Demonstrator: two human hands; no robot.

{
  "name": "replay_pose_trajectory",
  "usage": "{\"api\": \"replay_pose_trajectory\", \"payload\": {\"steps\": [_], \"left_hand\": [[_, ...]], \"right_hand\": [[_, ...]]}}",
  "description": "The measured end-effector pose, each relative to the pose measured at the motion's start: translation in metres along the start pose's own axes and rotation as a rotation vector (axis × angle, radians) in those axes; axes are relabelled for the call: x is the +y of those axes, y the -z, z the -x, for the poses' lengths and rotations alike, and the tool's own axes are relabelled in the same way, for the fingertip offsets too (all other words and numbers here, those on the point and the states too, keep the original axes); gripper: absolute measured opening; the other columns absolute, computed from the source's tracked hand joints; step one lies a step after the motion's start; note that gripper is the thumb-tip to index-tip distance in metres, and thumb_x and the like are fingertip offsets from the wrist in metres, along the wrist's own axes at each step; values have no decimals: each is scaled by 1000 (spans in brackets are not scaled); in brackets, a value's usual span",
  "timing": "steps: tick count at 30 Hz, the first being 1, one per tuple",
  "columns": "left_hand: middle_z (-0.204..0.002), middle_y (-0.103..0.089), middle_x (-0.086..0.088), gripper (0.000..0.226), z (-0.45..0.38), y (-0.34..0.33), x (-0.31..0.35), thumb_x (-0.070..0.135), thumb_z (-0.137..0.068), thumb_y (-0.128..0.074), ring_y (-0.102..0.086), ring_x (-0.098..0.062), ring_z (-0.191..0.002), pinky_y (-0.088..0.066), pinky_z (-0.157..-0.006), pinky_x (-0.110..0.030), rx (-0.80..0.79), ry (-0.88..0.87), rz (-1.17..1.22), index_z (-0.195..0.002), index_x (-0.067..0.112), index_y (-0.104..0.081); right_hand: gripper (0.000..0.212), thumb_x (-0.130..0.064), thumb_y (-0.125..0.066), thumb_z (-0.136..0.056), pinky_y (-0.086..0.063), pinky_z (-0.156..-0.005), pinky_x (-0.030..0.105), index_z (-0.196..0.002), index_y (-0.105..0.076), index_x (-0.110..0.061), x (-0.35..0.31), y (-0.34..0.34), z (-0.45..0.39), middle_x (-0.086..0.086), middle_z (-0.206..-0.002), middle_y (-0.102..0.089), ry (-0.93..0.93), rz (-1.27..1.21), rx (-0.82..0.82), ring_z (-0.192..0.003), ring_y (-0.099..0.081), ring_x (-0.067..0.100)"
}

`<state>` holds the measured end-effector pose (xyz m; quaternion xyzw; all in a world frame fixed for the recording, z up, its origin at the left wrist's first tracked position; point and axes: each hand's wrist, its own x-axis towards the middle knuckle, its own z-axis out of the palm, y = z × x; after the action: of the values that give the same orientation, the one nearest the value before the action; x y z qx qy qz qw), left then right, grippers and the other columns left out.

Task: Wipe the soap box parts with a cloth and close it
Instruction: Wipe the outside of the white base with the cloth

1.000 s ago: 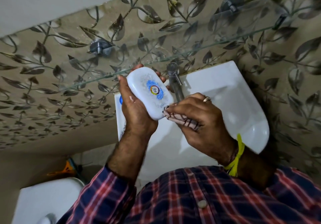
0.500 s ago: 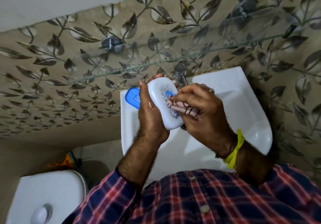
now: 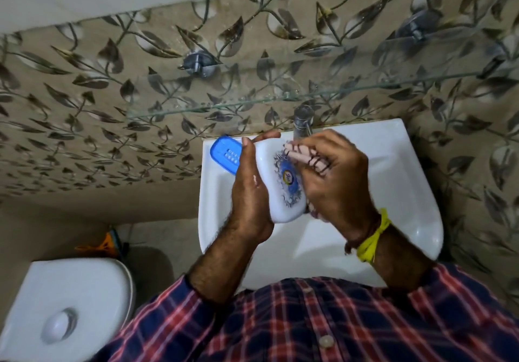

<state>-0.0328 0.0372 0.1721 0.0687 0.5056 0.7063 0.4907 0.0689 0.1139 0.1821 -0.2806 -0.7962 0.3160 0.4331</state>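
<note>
Head view, looking down. I see the leaf-patterned wall (image 3: 84, 86) filling the upper half, with a glass shelf (image 3: 252, 103) fixed across it. Below the shelf, the white sink (image 3: 407, 182) carries the scene; its tap (image 3: 302, 121) stands at the back edge, middle. A white cistern (image 3: 70, 305) with a round button sits at lower left. My plaid shirt (image 3: 309, 328) runs along the bottom edge.

My left hand (image 3: 250, 193) is over the left half of the sink, fingers and thumb clamped along the sides of the white lid (image 3: 276, 190), which is held above the basin, tilted, printed face up. My right hand (image 3: 334, 182), a yellow band (image 3: 370, 241) at its wrist, has its fingers curled tight on a pale striped cloth (image 3: 306, 156) and presses it against the upper end of the lid.

The blue tray (image 3: 226, 154), slotted, lies at the sink's back left corner, partly behind my left fingers.

The lid bears a blue round emblem (image 3: 289, 176) with a small logo at centre; its lettering is too blurred for me to read.
</note>
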Motion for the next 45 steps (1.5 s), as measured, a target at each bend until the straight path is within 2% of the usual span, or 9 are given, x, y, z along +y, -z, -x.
{"api": "replay_pose_trajectory", "payload": {"steps": [3,7,12,18,27,32,38,43,45], "left_hand": [[-121,-73,-10,62,0,-1,-9,54,-105,-29,-70,-20,-110,-56,-90,-32,-31,36,-9,-135,9,-57],[-143,-55,-28,72,-5,1,6,60,-99,-37,-51,-42,-136,-38,-117,-48,2,30,25,-146,6,-48],[-119,-70,-13,60,-4,4,-6,54,-106,-27,-67,-26,-108,-56,-92,-37,-47,25,-59,-135,11,-56],[-120,-65,-20,57,-5,3,1,60,-93,-40,-61,-36,-116,-44,-107,-53,-78,8,-41,-131,21,-55],[-97,-74,-8,69,-10,11,-7,69,-85,-36,-73,-22,-88,-61,-76,-35,-144,12,24,-136,26,-54],[-109,-67,-14,56,-7,14,-12,58,-97,-39,-65,-28,-97,-51,-93,-45,-112,74,65,-139,24,-56],[-94,-69,-9,43,-12,19,-7,43,-104,-39,-66,-22,-80,-52,-76,-35,-76,97,45,-137,27,-61],[-112,-74,-6,45,-7,17,-13,54,-88,-55,-71,-22,-100,-52,-93,-40,-58,167,4,-122,31,-74],[-125,-69,-9,55,-5,16,-15,54,-95,-50,-66,-25,-115,-50,-101,-41,-46,210,3,-138,24,-63]], "right_hand": [[22,4,-67,-81,-55,-83,39,-100,-77,-3,-3,-4,-11,9,-97,-71,65,-17,21,-91,-67,23],[34,12,-69,-73,-53,-87,38,-101,-76,-5,-5,-5,17,11,-102,-71,213,-21,-106,-95,-66,27],[19,5,-72,-80,-55,-80,40,-96,-77,-5,6,-4,-2,8,-94,-72,3,4,18,-88,-68,24],[25,5,-69,-79,-52,-83,35,-99,-77,-8,0,-1,12,7,-99,-71,148,7,-146,-90,-65,22],[32,7,-66,-79,-52,-93,28,-105,-78,-7,3,-2,25,9,-104,-70,71,-160,-177,-101,-66,19],[25,8,-68,-78,-56,-86,42,-98,-77,-3,18,-4,18,9,-98,-70,-36,-131,-92,-94,-68,24],[25,7,-75,-79,-56,-90,35,-100,-77,-6,21,-5,26,6,-100,-70,22,-195,-194,-97,-67,17],[24,10,-74,-77,-56,-83,38,-97,-76,-3,26,-8,19,7,-93,-70,-64,-159,-141,-89,-68,18],[25,10,-73,-78,-56,-85,35,-99,-76,-4,25,-9,20,6,-95,-69,-48,-197,-155,-92,-67,16]]}}
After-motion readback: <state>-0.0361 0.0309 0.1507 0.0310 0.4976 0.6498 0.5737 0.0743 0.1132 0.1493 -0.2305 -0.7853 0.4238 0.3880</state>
